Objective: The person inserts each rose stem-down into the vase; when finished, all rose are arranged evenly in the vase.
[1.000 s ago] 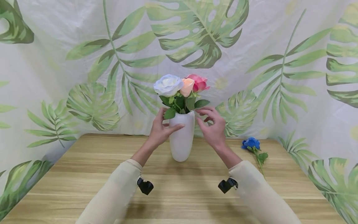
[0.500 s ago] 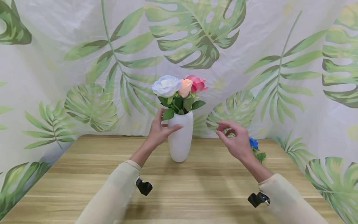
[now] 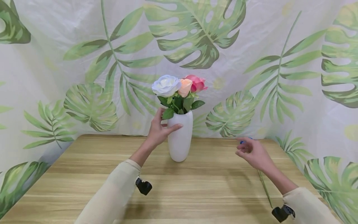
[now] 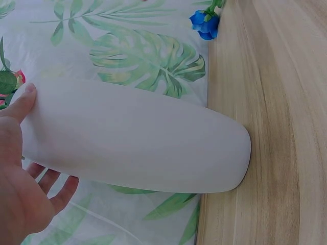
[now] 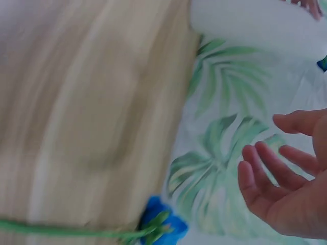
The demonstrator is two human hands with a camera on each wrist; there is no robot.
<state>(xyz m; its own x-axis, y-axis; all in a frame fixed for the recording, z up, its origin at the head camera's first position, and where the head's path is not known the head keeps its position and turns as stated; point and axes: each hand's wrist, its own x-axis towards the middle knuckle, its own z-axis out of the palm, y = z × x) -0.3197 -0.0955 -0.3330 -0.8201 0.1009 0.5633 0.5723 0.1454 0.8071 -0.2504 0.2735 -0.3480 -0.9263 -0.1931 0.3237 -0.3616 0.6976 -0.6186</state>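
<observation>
A white vase (image 3: 181, 141) stands upright on the table. My left hand (image 3: 159, 132) grips its upper part, with the thumb on the near side. In the vase are a pale blue-white rose (image 3: 166, 85), a peach rose (image 3: 185, 87) and a pink rose (image 3: 198, 83), with green leaves below the blooms. My right hand (image 3: 254, 154) holds nothing, its fingers loosely bent. In the head view it covers most of a blue rose, whose stem (image 3: 265, 189) shows on the table. The right wrist view shows the bloom of that blue rose (image 5: 162, 222) apart from the hand.
The wooden table (image 3: 112, 183) reaches back to a hanging cloth (image 3: 134, 40) with printed green leaves. A small black camera is worn on the left wrist (image 3: 144, 186) and another black camera on the right wrist (image 3: 282, 213).
My right hand has moved from beside the vase's rim to the right and down, over the blue rose. The left hand has stayed on the vase, and the vase has not visibly moved.
</observation>
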